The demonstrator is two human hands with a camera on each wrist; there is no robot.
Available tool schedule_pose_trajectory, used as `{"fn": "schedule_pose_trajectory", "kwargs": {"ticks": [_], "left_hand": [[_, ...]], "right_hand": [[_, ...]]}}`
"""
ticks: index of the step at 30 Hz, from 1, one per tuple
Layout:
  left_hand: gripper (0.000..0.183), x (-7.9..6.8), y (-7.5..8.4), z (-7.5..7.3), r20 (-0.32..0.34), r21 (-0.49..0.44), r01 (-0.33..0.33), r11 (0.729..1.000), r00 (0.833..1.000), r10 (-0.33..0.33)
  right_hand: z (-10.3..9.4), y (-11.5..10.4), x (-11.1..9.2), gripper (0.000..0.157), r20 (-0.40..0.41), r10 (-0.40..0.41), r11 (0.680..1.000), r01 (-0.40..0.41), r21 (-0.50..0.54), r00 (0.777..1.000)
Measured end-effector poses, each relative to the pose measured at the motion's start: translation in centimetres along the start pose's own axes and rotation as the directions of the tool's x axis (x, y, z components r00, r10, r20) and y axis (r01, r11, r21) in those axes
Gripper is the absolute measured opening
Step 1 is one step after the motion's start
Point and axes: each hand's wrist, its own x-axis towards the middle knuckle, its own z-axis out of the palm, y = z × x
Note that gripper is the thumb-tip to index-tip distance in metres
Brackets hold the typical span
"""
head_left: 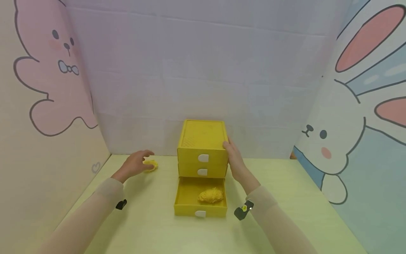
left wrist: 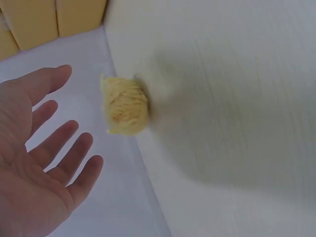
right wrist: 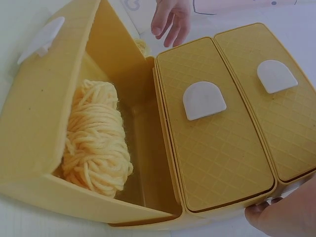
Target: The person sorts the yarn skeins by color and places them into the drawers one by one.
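Observation:
In the head view a yellow three-drawer box (head_left: 203, 135) stands against the back wall, its bottom drawer (head_left: 200, 210) pulled out. Inside that drawer lies a yellow yarn skein (right wrist: 98, 140). My right hand (head_left: 236, 162) rests against the box's right side, thumb at the top edge. To the left of the box, my left hand (head_left: 134, 164) is beside a second yellow yarn bundle (left wrist: 126, 106) on the table. Its fingers are spread and bent slightly, with a gap to the yarn in the left wrist view.
The two upper drawers (right wrist: 215, 123) are closed, each with a white tab handle (right wrist: 204, 100). A pale cloth wall (head_left: 203, 63) rises right behind the box. Side panels with a cartoon bear (head_left: 63, 91) and a rabbit (head_left: 342, 141) flank the table (head_left: 269, 183).

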Motion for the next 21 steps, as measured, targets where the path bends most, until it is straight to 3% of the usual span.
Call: {"fn": "schedule_pose_trajectory", "kwargs": {"ticks": [10, 16, 21], "left_hand": [[0.06, 0.5, -1.9, 1.4, 0.018, 0.013, 0.079, 0.997, 0.997, -0.079], [0.061, 1.2, -2.9, 2.5, 0.037, 0.049, 0.078, 0.996, 0.996, -0.08], [0.057, 1.2, -3.0, 3.3, 0.041, 0.067, 0.073, 0.995, 0.996, -0.076]], "right_hand": [[0.0, 0.1, 0.1, 0.064, 0.012, -0.01, 1.0, 0.01, 0.004, 1.0], [0.0, -1.0, -0.7, 0.064, 0.033, 0.003, 1.0, -0.003, 0.008, 0.999], [0.0, -0.5, -0.6, 0.066, 0.021, 0.01, 1.0, -0.01, 0.001, 1.0]]}}
